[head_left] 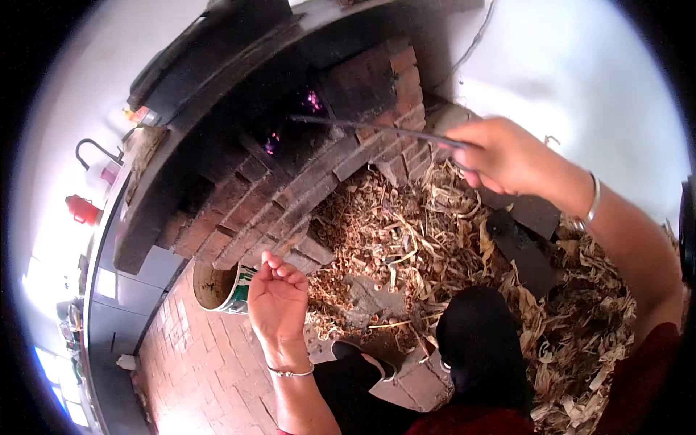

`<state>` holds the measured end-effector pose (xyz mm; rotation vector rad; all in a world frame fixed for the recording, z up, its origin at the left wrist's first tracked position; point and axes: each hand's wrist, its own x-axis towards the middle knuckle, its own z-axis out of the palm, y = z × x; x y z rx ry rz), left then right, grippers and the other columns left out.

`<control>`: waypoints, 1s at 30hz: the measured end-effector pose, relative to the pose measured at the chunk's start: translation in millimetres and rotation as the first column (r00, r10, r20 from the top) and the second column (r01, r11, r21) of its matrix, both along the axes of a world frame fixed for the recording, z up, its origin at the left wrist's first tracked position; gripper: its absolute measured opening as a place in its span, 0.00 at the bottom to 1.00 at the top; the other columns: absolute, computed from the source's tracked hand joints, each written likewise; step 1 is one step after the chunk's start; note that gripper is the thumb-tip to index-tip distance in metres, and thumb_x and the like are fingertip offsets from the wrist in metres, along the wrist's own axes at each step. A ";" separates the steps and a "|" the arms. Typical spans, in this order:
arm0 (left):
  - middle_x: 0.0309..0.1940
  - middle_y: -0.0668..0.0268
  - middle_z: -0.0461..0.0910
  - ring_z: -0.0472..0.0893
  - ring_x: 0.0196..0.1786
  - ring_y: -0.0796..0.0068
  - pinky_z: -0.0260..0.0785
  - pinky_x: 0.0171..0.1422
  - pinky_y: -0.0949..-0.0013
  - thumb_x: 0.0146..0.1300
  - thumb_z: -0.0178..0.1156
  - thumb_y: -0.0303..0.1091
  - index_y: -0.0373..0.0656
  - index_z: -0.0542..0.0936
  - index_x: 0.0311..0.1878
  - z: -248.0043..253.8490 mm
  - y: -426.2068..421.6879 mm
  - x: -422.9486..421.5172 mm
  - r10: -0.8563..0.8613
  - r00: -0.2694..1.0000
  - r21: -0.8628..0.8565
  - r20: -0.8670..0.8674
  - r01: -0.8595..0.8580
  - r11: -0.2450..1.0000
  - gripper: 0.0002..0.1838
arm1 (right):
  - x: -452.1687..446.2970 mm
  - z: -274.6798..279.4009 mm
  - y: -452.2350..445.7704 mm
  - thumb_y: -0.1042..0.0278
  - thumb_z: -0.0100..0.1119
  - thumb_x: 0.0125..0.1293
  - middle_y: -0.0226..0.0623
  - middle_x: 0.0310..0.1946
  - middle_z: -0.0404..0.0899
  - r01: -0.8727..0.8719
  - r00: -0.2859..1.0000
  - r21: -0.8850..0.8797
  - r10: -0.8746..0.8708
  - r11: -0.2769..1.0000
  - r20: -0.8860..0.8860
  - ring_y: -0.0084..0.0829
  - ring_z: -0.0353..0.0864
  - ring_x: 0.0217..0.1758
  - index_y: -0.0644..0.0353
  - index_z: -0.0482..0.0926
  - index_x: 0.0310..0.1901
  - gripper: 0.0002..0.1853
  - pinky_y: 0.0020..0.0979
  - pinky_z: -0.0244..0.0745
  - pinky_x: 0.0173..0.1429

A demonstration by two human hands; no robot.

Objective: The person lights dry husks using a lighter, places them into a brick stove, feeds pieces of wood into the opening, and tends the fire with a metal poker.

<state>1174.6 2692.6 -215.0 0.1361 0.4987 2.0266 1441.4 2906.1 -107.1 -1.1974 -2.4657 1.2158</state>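
My right hand (507, 156) is closed round one end of a thin dark poker (391, 130). The poker reaches leftward into the dark mouth of a brick stove (268, 196), its far tip near small glowing purple-pink embers (313, 100). More embers (272, 143) glow lower in the opening. My left hand (279, 301) is raised in front of the brickwork, palm showing and fingers loosely bent, with nothing in it. Right behind it stands a white and green bucket (217, 286), partly covered by the hand.
Dry husks and shells (406, 239) litter the floor below the stove. Dark slabs (525, 243) lie among them at the right. My knee (482, 348) is in the foreground. A red container (83, 210) stands at the far left, above the tiled floor (196, 355).
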 end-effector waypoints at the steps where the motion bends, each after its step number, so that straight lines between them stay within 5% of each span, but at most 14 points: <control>1: 0.34 0.68 0.74 0.70 0.36 0.75 0.64 0.42 0.71 0.68 0.44 0.28 0.39 0.74 0.46 -2.8 -0.5 -0.9 0.000 1.000 -0.010 0.006 0.000 1.000 0.10 | 7.9 1.3 -8.2 0.72 0.43 0.70 0.32 0.19 0.73 -0.024 1.000 0.025 0.024 0.999 -0.001 0.15 0.64 0.13 0.67 0.74 0.48 0.11 0.18 0.61 0.14; 3: 0.35 0.68 0.75 0.70 0.37 0.76 0.64 0.42 0.72 0.67 0.45 0.29 0.39 0.75 0.46 -3.0 -0.3 0.1 0.012 1.000 -0.047 0.012 -0.011 0.999 0.11 | 28.9 0.6 -32.9 0.71 0.46 0.69 0.33 0.22 0.77 0.054 0.997 0.054 -0.057 0.997 0.050 0.23 0.74 0.21 0.65 0.76 0.41 0.09 0.26 0.73 0.28; 4: 0.35 0.68 0.75 0.70 0.37 0.76 0.64 0.42 0.72 0.67 0.45 0.29 0.39 0.75 0.46 -3.6 0.4 1.2 0.007 1.000 -0.026 0.013 -0.007 1.000 0.11 | 43.9 -10.1 -37.3 0.72 0.45 0.69 0.33 0.22 0.77 -0.033 0.999 0.133 0.030 0.991 0.029 0.24 0.75 0.21 0.65 0.76 0.41 0.09 0.26 0.75 0.29; 5: 0.34 0.69 0.75 0.71 0.36 0.76 0.64 0.42 0.71 0.67 0.45 0.29 0.40 0.75 0.45 -4.9 0.7 1.4 0.006 1.000 -0.032 -0.013 -0.006 0.999 0.10 | 58.3 -26.1 -42.6 0.74 0.46 0.68 0.32 0.21 0.77 -0.079 0.996 0.217 0.088 0.973 -0.033 0.17 0.71 0.15 0.65 0.70 0.58 0.17 0.18 0.69 0.18; 6: 0.33 0.69 0.75 0.72 0.35 0.75 0.64 0.42 0.71 0.68 0.46 0.30 0.41 0.74 0.45 -5.8 0.6 0.9 0.005 0.999 -0.038 -0.039 -0.006 0.999 0.09 | 65.6 -16.3 -59.0 0.74 0.47 0.67 0.35 0.22 0.77 -0.006 0.999 0.107 0.011 0.994 -0.043 0.24 0.75 0.21 0.67 0.75 0.42 0.08 0.27 0.74 0.28; 10: 0.32 0.69 0.75 0.72 0.34 0.75 0.65 0.41 0.71 0.67 0.47 0.30 0.41 0.75 0.43 -10.2 3.8 -1.5 -0.011 1.000 -0.029 0.014 0.012 1.000 0.08 | 107.5 -38.1 -90.6 0.76 0.49 0.65 0.37 0.22 0.78 0.008 0.994 0.215 0.016 0.977 -0.111 0.23 0.74 0.18 0.65 0.74 0.50 0.13 0.26 0.72 0.24; 17: 0.33 0.71 0.75 0.71 0.33 0.78 0.62 0.37 0.73 0.63 0.53 0.29 0.41 0.74 0.44 -22.5 6.3 -8.5 -0.003 0.998 -0.018 -0.070 0.001 1.000 0.08 | 181.3 -83.4 -147.1 0.70 0.55 0.63 0.38 0.32 0.83 0.157 0.977 0.005 -0.155 0.988 -0.146 0.23 0.82 0.30 0.63 0.72 0.57 0.20 0.27 0.78 0.37; 19: 0.33 0.71 0.74 0.71 0.32 0.78 0.64 0.37 0.73 0.67 0.50 0.31 0.41 0.74 0.46 -27.8 5.4 -9.4 0.056 0.994 -0.047 -0.092 -0.061 0.997 0.09 | 194.3 -101.2 -163.8 0.72 0.54 0.65 0.34 0.31 0.84 0.158 0.953 -0.011 -0.156 0.987 -0.258 0.20 0.82 0.30 0.64 0.74 0.56 0.18 0.23 0.77 0.33; 20: 0.33 0.71 0.75 0.72 0.32 0.77 0.65 0.37 0.73 0.68 0.49 0.33 0.41 0.73 0.47 -25.2 10.6 -10.1 0.093 0.995 -0.106 -0.045 -0.097 0.990 0.10 | 201.4 -89.7 -174.8 0.71 0.54 0.66 0.34 0.30 0.84 0.222 0.936 -0.220 -0.271 0.950 -0.223 0.18 0.79 0.26 0.64 0.73 0.57 0.18 0.23 0.76 0.30; 22: 0.35 0.71 0.75 0.72 0.34 0.77 0.66 0.37 0.72 0.69 0.47 0.33 0.42 0.74 0.49 -42.2 11.6 -25.3 0.027 0.998 -0.055 -0.065 -0.030 0.998 0.11 | 207.1 -90.7 -188.4 0.73 0.52 0.67 0.33 0.29 0.83 0.274 0.875 -0.304 -0.368 0.912 -0.316 0.15 0.74 0.21 0.63 0.73 0.58 0.18 0.22 0.73 0.27; 30: 0.40 0.71 0.73 0.72 0.41 0.75 0.66 0.43 0.68 0.70 0.48 0.39 0.49 0.70 0.57 -59.8 32.3 -34.1 0.100 0.992 -0.196 0.078 -0.083 0.977 0.14 | 220.9 -62.7 -191.0 0.82 0.46 0.65 0.32 0.25 0.77 0.553 0.677 -0.191 -0.571 0.811 -0.463 0.14 0.68 0.18 0.61 0.69 0.61 0.22 0.19 0.66 0.22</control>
